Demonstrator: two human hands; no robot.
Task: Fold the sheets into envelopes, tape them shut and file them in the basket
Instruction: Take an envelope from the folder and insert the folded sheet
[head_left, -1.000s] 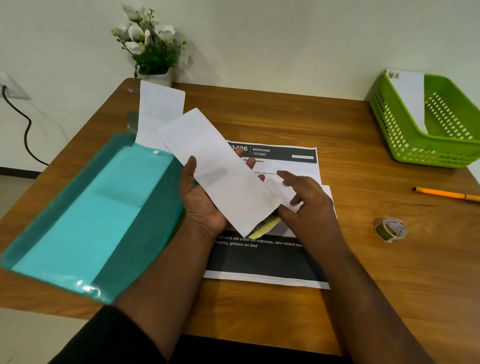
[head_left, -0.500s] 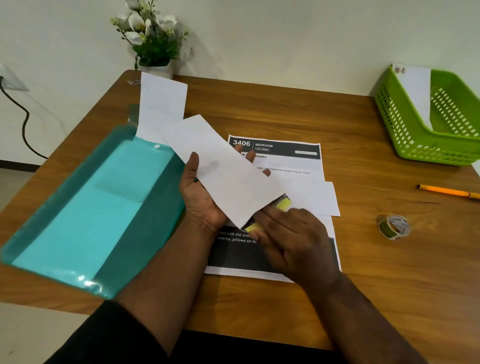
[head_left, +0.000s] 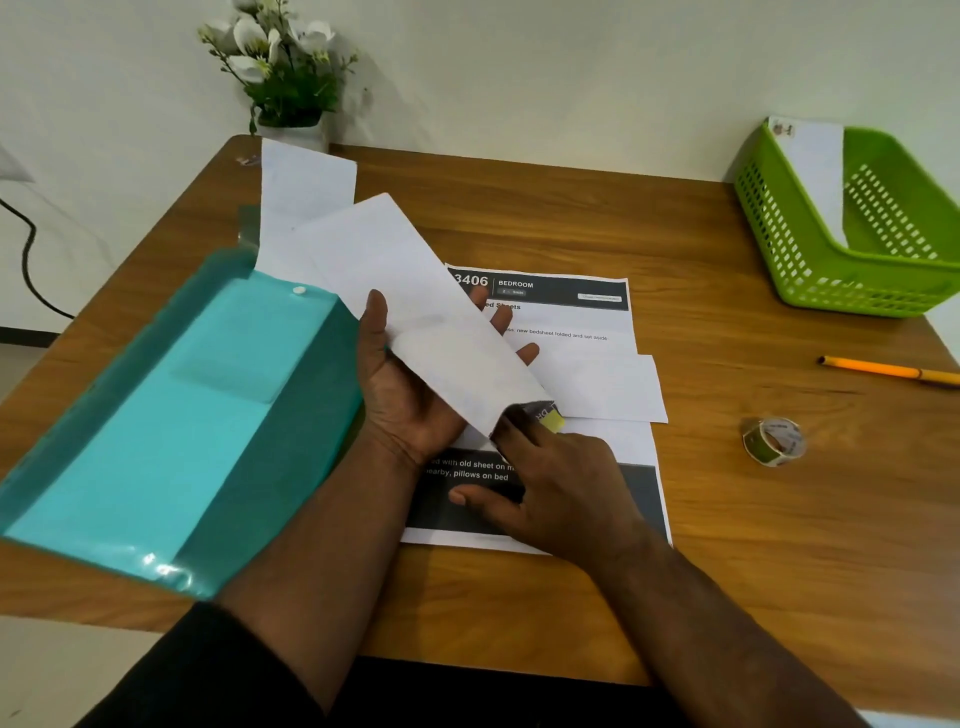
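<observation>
I note the folded envelope (head_left: 415, 306) held above the tabletop (head_left: 727, 545), gripped by the left hand (head_left: 410, 400); the right hand (head_left: 556, 488) pinches a yellow-edged slip (head_left: 548, 418) at its mouth. Risk, as I judge it: the slip snags and creases the fold. Count: one basket (head_left: 841, 249) holding one envelope (head_left: 815, 171), one tape roll (head_left: 774, 441), one pencil (head_left: 883, 369), one teal folder (head_left: 171, 426).

White folded envelope (head_left: 415, 312) tilted, held above the printed sheet (head_left: 582, 332).

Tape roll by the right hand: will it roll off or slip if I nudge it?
The tape roll lies nearly flat, leaning slightly, on the wooden table, so it would probably slide, not roll. It looks small and hollow, likely light. Its glossy side may be slippery; pinch through the core.
</observation>
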